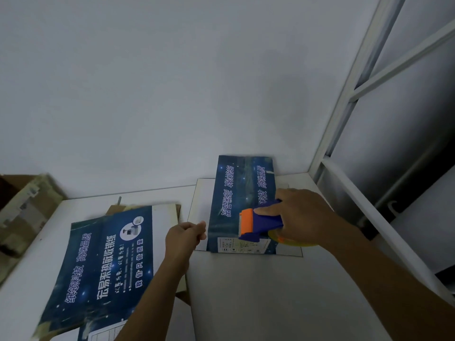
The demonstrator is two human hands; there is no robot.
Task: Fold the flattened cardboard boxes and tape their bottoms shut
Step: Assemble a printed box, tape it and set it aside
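A flattened blue printed box (236, 193) lies on the white table (246, 291) at the back right, against the wall. My right hand (302, 215) hovers over its right half, shut on a blue and orange tape dispenser (258, 223) with a yellowish tape roll under the palm. My left hand (184, 236) is loosely closed at the box's left edge; whether it pinches a tape end cannot be made out. A stack of flattened blue boxes (105, 267) lies at the front left, partly under my left forearm.
Brown cardboard cartons (22, 212) stand off the table's left edge. A white wall runs behind the table. A white metal frame (344, 114) and dark panel border the right side.
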